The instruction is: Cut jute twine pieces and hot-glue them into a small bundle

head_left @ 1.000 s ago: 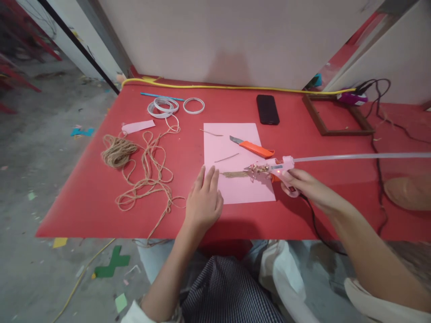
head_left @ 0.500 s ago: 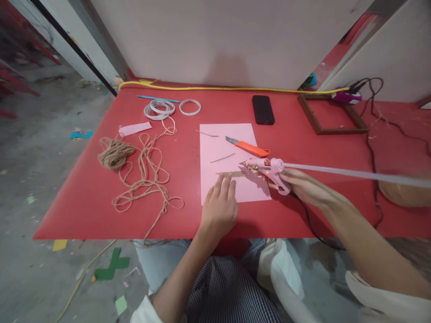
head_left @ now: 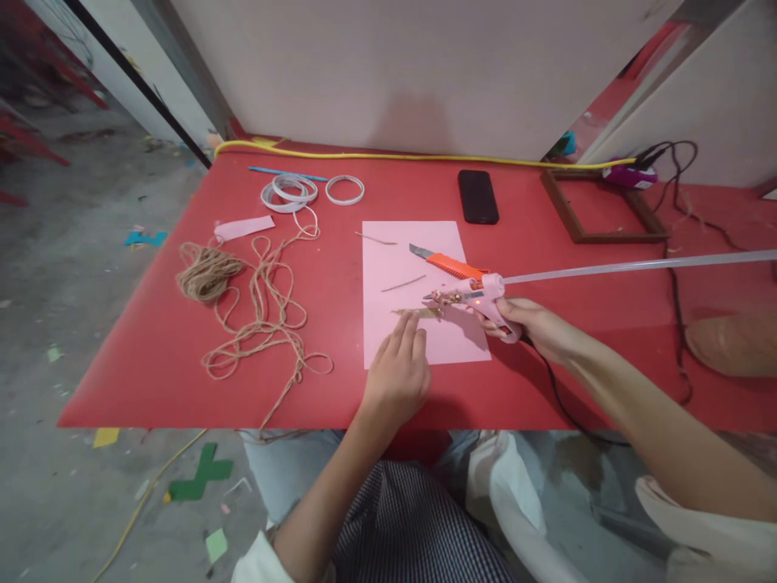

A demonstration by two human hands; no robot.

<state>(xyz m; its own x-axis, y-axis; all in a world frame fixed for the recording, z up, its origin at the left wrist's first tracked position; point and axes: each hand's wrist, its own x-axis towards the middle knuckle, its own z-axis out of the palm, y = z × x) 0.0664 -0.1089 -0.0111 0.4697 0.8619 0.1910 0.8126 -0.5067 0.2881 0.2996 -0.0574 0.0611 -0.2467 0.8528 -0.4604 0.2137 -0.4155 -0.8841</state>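
Note:
My right hand (head_left: pixel 540 325) is wrapped round the handle of a pink hot glue gun (head_left: pixel 490 301). A long translucent glue stick (head_left: pixel 613 266) sticks out of its back, and the nozzle points left. My left hand (head_left: pixel 396 368) lies with fingers stretched out, the tips touching a short bundle of twine (head_left: pixel 413 312) on a pink paper sheet (head_left: pixel 380 344). The nozzle is just above the bundle's right end; whether they touch I cannot tell. Two thin twine pieces and an orange box cutter (head_left: pixel 454 265), blade out, also rest on the sheet.
Left on the red table (head_left: pixel 151 356) lie a twine skein (head_left: pixel 210 274) with loose loops, a pink strip (head_left: pixel 244 228), tape rolls (head_left: pixel 289 193) and a blue stick. A phone (head_left: pixel 477 197) and wooden frame (head_left: pixel 613 237) are farther back. A black cord (head_left: pixel 554 385) trails from the gun.
The glue gun in my right hand has shifted slightly left and up, and its glue stick has swung upward at the far end. My left hand stays in nearly the same place.

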